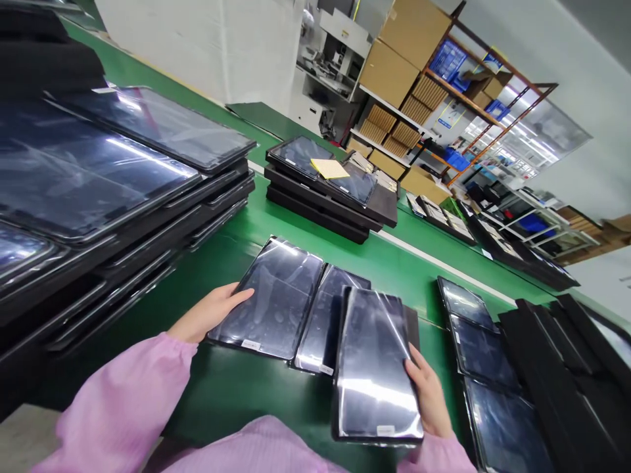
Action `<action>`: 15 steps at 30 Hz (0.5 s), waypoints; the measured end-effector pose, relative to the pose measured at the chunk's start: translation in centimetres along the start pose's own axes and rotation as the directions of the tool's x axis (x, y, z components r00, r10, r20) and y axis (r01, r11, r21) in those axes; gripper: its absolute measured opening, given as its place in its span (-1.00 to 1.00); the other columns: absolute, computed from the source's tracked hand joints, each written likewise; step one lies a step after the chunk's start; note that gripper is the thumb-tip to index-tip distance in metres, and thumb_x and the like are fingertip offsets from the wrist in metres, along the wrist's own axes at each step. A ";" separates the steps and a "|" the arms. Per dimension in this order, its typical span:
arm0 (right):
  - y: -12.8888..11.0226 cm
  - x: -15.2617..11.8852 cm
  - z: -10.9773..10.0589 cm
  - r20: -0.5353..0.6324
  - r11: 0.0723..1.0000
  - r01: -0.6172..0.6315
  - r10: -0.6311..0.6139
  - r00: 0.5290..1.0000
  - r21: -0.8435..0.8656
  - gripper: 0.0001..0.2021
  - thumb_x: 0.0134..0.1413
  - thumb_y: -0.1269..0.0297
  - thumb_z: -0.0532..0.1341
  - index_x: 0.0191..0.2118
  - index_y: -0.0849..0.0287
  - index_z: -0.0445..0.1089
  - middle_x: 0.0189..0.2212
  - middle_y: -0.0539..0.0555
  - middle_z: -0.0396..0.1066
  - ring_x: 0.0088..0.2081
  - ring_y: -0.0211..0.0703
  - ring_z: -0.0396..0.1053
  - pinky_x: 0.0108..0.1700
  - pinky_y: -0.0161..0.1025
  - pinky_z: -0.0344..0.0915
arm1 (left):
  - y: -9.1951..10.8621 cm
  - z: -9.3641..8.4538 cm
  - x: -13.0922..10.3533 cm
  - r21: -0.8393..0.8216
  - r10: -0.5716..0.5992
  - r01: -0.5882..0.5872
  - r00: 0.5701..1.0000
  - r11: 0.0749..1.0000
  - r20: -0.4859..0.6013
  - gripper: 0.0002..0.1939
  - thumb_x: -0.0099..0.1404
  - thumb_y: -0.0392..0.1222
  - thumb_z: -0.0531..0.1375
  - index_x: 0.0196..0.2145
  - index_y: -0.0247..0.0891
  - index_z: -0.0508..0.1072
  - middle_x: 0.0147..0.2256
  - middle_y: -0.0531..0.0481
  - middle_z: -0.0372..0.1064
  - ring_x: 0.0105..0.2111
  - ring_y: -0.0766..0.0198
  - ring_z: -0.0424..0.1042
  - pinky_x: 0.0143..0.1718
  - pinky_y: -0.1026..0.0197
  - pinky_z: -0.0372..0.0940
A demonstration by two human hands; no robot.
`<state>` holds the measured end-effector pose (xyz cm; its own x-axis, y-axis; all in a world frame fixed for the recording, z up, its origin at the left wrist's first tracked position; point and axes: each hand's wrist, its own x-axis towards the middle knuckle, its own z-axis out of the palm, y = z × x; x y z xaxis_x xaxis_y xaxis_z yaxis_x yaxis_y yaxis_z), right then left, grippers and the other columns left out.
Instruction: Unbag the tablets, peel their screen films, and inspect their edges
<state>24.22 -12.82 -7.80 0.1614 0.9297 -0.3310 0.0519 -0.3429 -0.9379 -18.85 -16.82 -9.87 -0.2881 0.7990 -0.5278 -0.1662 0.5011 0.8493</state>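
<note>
My right hand [430, 389] grips the right edge of a film-covered dark panel [377, 361], thumb on its face. This panel is tilted, its upper left part overlapping a second panel [318, 325] in the middle. At the left edge of another panel [276, 295], my left hand [213, 311] rests with its thumb on the glass; its other fingers are hidden under the edge. The two panels lie side by side, each with a small white label near its lower edge. Part of a black piece [411, 325] shows behind the held panel.
Tall stacks of black trays with large panels [148, 190] stand at the left. A lower tray stack [320, 207] beyond the hands carries panels and a yellow note [330, 168]. Further panels [486, 351] and black foam trays [557, 368] are on the right of the green table [236, 401].
</note>
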 end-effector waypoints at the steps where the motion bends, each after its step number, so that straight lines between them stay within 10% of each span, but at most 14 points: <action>1: 0.6 0.1 1.4 0.042 0.999 -0.030 0.030 0.999 0.011 -0.19 -0.45 -0.05 0.65 0.02 0.22 0.60 -0.26 0.21 0.70 -0.25 0.15 0.66 -0.22 -0.07 0.56 | 0.1 0.1 -0.1 0.019 0.014 -0.014 1.000 1.000 -0.005 -0.33 -0.19 0.36 0.44 -0.29 -0.22 0.54 -0.33 -0.07 0.65 -0.06 -0.09 0.59 -0.13 0.13 0.46; 9: 1.8 2.3 8.4 0.041 0.991 0.075 -0.071 0.997 -0.109 -0.03 -0.43 -0.35 0.48 0.10 0.24 0.49 -0.45 0.11 0.62 -0.36 0.11 0.60 -0.25 -0.02 0.51 | 0.8 0.1 -0.9 0.085 0.127 -0.117 0.984 0.989 -0.125 -0.37 -0.30 0.46 0.38 -0.48 -0.13 0.52 -0.27 -0.13 0.65 0.02 -0.23 0.54 0.11 0.00 0.41; 15: 1.0 3.8 9.6 -0.082 0.907 0.157 -0.204 0.976 -0.390 -0.59 -0.28 -0.12 0.50 -0.51 0.03 0.38 -0.73 -0.11 0.29 -0.52 -0.06 0.38 -0.34 -0.16 0.30 | 2.0 -1.6 -3.7 -0.055 0.031 -0.041 0.983 0.998 -0.179 -0.39 -0.30 0.32 0.45 -0.39 -0.15 0.51 -0.40 -0.02 0.61 -0.25 -0.04 0.57 -0.18 0.14 0.46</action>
<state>15.38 -8.31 -10.95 0.2274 0.9660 -0.1231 0.4564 -0.2174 -0.8628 -19.61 -19.33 -6.19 -0.4575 0.7414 -0.4910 -0.2056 0.4490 0.8696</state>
